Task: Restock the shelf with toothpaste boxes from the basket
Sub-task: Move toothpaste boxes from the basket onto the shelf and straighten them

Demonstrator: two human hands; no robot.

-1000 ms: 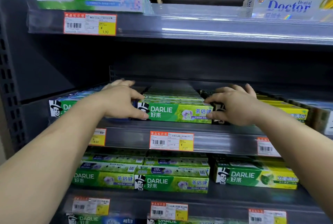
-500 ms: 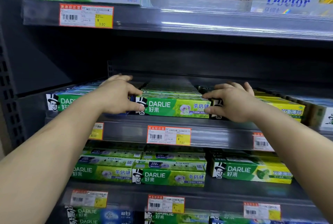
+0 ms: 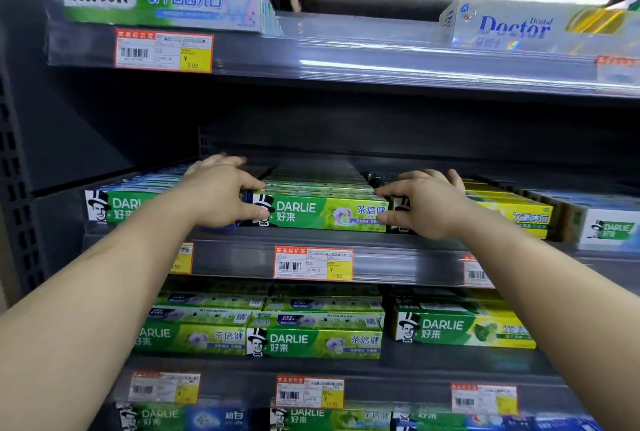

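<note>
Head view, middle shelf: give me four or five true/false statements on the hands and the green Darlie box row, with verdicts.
1. The left hand and right hand flank the two ends of the front green Darlie cardboard toothpaste box. True.
2. That box is lifted clear of the shelf. False: it lies at the front of its row on the grey metal middle shelf.
3. The orange-and-yellow price tag below it reads 7.50. True.
4. The yellow-green Darlie box lies left of the left hand. False: it is right of the right hand.
5. A basket is visible. False: none shows.
</note>
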